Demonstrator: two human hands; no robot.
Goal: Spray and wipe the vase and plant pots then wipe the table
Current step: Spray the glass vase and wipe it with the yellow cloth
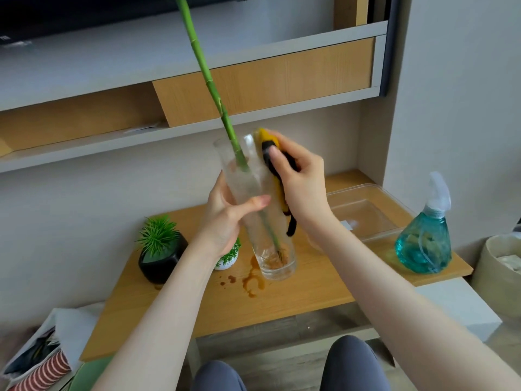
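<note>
A tall clear glass vase (255, 193) with a green bamboo stalk (208, 77) in it is lifted and tilted above the wooden table (310, 289). My left hand (228, 215) grips the vase around its middle. My right hand (298, 179) holds a yellow and black cloth (275, 165) against the vase's upper right side, near the rim. A black pot (162, 259) with a spiky green plant stands at the table's left. A small white pot (227, 261) with green sprigs peeks out behind my left wrist. A blue spray bottle (425, 235) stands at the table's right edge.
Brown liquid stains (252, 283) mark the table below the vase. A clear plastic tray (363, 210) lies at the back right. A beige basket (499, 275) stands to the right of the table, bags (42, 348) at the lower left. Shelves run above.
</note>
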